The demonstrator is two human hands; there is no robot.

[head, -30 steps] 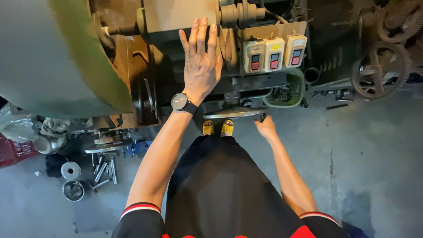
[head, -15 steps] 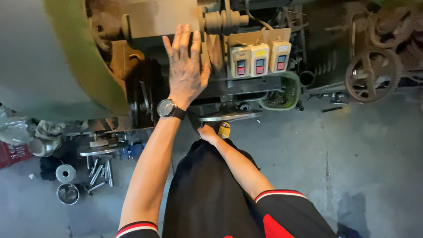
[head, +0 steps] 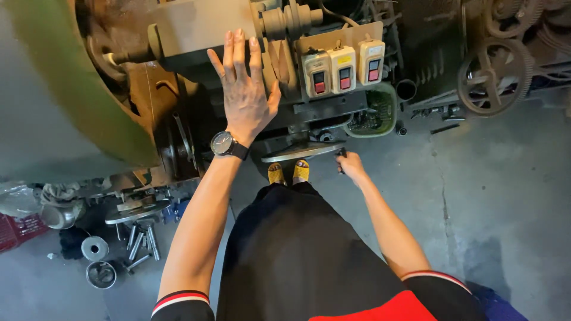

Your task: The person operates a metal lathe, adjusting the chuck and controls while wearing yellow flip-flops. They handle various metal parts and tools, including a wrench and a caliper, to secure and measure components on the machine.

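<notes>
In the head view, the left hand is seen spread wide and pressed flat, fingers together and thumb apart, against the worn beige-painted cast-metal housing of a heavy old machine; a round steel wristwatch on a black strap is worn at that wrist. The right hand is closed around the short dark handle at the rim of a flat, round, dull-grey metal handwheel low on the machine front. Just above the wheel, three cream plastic switch boxes with red and black buttons are mounted on a board. A green plastic basket hangs beside them. Yellow sandals stand on the rough grey concrete floor, where steel rings and bolts lie scattered at the left.
</notes>
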